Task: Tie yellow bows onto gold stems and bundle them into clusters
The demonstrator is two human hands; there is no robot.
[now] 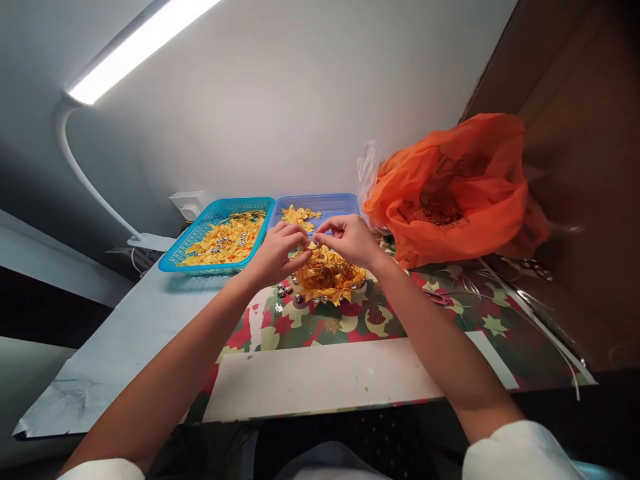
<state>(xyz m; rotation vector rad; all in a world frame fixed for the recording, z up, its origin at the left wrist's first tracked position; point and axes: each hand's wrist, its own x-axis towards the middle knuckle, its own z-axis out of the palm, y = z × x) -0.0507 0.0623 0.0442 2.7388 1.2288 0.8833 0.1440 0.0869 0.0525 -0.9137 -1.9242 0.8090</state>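
Observation:
My left hand (284, 250) and my right hand (347, 239) meet above a pile of yellow ribbon bows (333, 273) with gold ties. The fingers of both hands are pinched close together; whatever small thing lies between the fingertips is too small to name. Small silver bells (284, 291) lie at the left edge of the pile, just below my left hand. Behind my hands, a blue-violet basket (320, 201) holds some more yellow bows (299, 215). To the left, a teal basket (173, 265) is full of yellow bows and silver bells.
An orange plastic bag (480, 200) stands open at the right, with a clear plastic bag (369, 170) beside it. Pale cords (467, 280) lie on the patterned table cover (320, 333). A lit desk lamp (135, 50) arches over the left side. A cardboard wall (575, 200) bounds the right.

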